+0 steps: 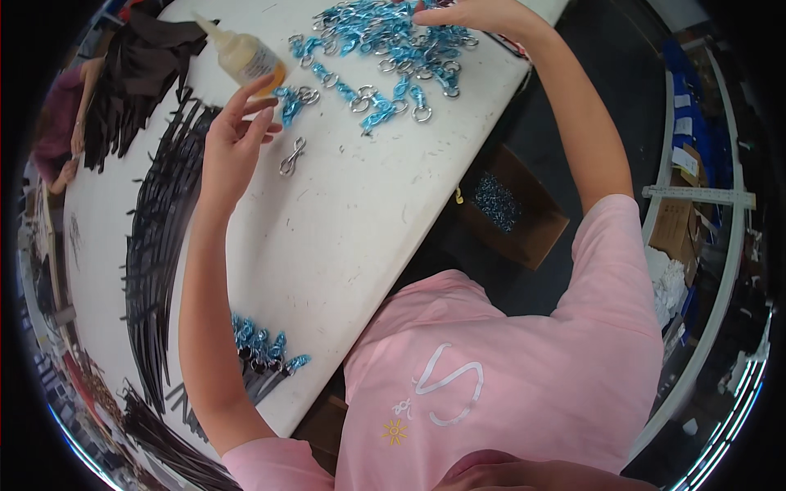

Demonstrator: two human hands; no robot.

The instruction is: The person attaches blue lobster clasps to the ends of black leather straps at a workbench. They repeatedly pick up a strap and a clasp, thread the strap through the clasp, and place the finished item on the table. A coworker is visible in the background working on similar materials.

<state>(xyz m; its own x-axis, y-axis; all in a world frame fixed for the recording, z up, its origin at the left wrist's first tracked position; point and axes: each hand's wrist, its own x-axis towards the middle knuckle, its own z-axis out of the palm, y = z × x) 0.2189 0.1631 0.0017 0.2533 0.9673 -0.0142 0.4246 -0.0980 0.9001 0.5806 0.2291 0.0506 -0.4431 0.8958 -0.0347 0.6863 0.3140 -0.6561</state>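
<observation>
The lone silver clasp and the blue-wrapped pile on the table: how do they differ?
The lone clasp shows bare metal; the pile shows blue wrapping around silver rings' fittings. The clasp lies by itself, while the pile is many pieces heaped together. Both include silvery metal and lie on the white table.

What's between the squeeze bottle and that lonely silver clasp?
In the head view, a little clump of blue-wrapped clasps lies between the squeeze bottle and the silver clasp, with the left hand beside it.

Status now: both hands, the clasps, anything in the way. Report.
Left hand open, near bare metal clasp. Right hand at pile of blue-wrapped clasps, grip unclear. Squeeze bottle close by left hand.
</observation>
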